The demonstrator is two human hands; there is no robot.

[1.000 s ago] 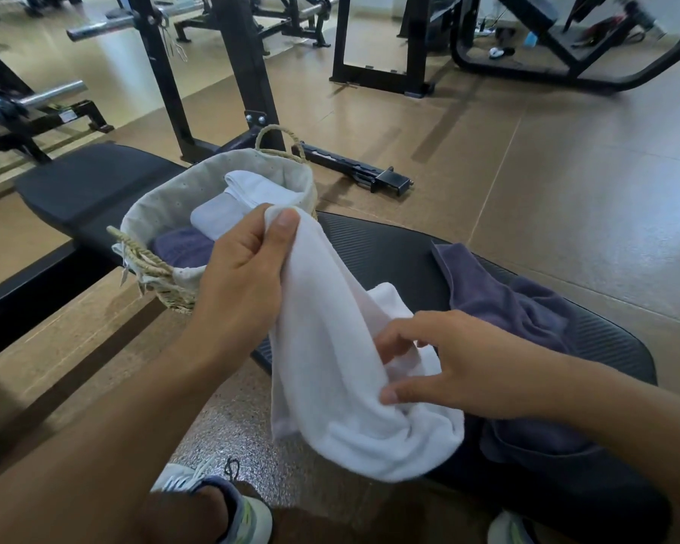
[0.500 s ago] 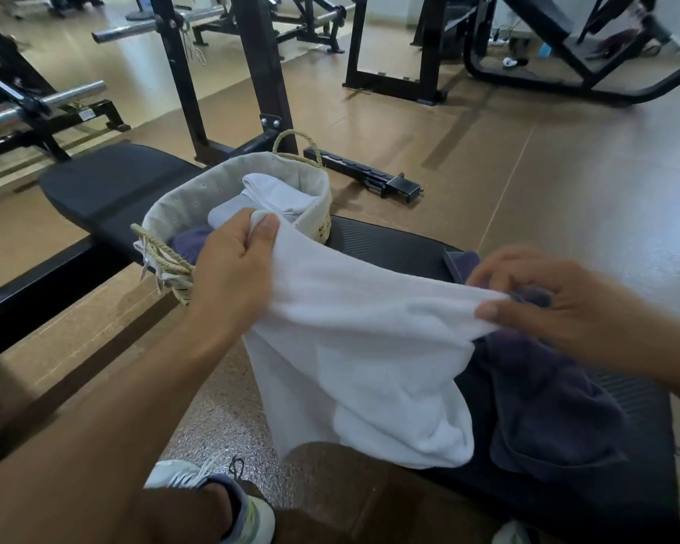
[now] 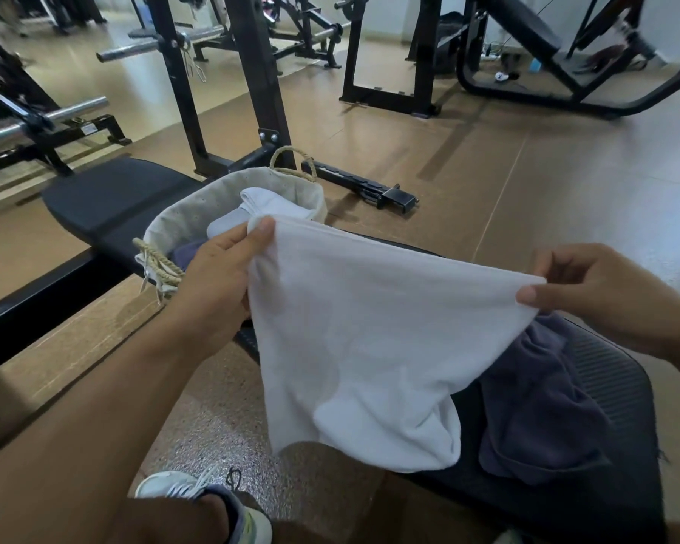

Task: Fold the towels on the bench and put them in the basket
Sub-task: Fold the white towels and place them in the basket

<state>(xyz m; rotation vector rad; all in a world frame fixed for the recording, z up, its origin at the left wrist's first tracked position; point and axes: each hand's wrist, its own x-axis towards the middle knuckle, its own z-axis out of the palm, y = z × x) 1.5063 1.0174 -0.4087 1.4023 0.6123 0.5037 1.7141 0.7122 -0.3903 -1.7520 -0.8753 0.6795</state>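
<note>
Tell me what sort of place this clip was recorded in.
Most likely a gym. A padded black bench stands under a black rack holding a steel barbell, with more weight machines behind on a rubbery tan floor.

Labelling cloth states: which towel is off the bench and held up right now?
The white towel, pinched at its top corners by the left hand and right hand. The purple towel lies crumpled on the bench; others sit in the basket.

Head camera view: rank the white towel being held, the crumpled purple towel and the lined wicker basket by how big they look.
1. White terry towel, though nearest the camera
2. Crumpled purple towel, partly hidden
3. Lined wicker basket, farther off
</note>
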